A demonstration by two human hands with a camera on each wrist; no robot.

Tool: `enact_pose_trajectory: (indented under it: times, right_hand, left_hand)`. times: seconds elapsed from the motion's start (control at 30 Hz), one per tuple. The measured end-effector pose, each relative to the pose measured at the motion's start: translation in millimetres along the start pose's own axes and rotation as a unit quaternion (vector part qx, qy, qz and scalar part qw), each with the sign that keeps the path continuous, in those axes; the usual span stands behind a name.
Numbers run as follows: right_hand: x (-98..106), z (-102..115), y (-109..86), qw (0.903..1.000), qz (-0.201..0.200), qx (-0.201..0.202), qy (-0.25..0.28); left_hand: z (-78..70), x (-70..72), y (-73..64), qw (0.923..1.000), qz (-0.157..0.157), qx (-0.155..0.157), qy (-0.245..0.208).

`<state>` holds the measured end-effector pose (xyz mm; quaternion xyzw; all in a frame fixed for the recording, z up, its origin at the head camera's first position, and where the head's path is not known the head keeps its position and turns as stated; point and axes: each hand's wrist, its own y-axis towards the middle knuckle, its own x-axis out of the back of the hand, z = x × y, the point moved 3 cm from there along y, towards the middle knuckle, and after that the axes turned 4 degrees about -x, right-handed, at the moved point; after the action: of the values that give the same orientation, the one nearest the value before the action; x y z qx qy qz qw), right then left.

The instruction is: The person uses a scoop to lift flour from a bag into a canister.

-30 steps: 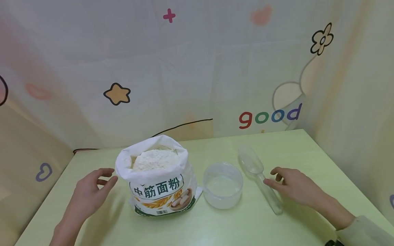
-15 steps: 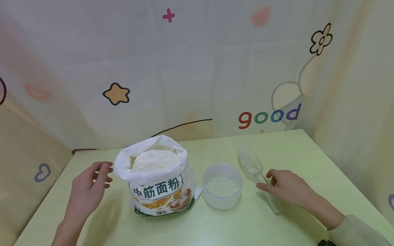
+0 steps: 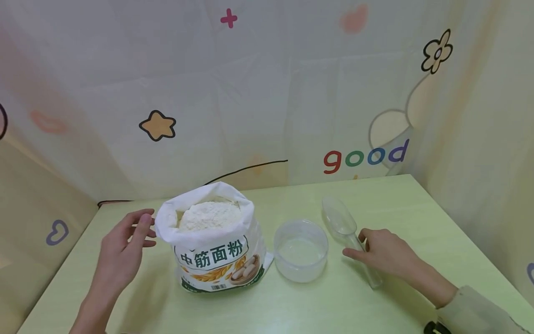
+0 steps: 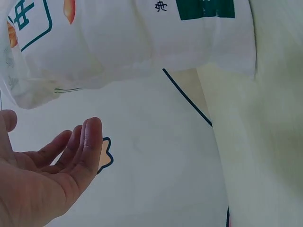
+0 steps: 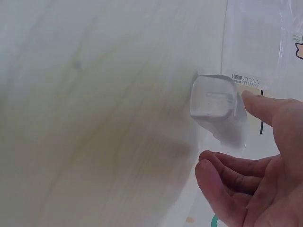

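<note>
A white paper bag of flour (image 3: pixel 221 243) stands upright with its top rolled open. To its right is a clear round plastic tub (image 3: pixel 301 273), and beyond that lies a clear plastic scoop (image 3: pixel 339 214). My left hand (image 3: pixel 121 255) is beside the bag's left rim, thumb and fingers apart; the left wrist view shows these loosely bent fingers (image 4: pixel 87 146) below the bag (image 4: pixel 128 47). Over the scoop's handle hovers my right hand (image 3: pixel 388 253). In the right wrist view, thumb and fingers spread on either side of the handle (image 5: pixel 213 97), with a gap around it.
All of this stands on a pale green-yellow table (image 3: pixel 283 311). A printed curtain (image 3: pixel 267 102) hangs behind and along both sides of it. At the right sleeve (image 3: pixel 479 311) a small black object (image 3: pixel 436 327) shows.
My right hand has shifted left, its thumb crossing over the scoop's handle. My left hand has turned, its thumb rising toward the bag's rim. Bag, tub and scoop stay put.
</note>
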<state>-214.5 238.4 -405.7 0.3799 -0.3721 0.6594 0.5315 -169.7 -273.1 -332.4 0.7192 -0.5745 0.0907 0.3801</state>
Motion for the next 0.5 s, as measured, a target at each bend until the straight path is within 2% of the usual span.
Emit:
enact_pose_trajectory:
  times: [0.17, 0.27, 0.5]
  right_hand:
    - [-3.7, 0.6, -0.2, 0.9998, 0.007, -0.008, 0.015]
    - [-4.5, 2.0, -0.1, 0.9998, 0.009, -0.007, 0.018]
    - [-6.9, 4.4, 0.7, 0.9997, 0.003, 0.012, 0.020]
  left_hand:
    - [-1.6, -2.0, 0.7, 0.9993, 0.025, 0.017, -0.019]
    - [-2.8, -2.4, 1.3, 0.9987, 0.035, 0.034, -0.017]
    - [-6.6, -1.7, 2.8, 0.9975, 0.042, 0.055, -0.016]
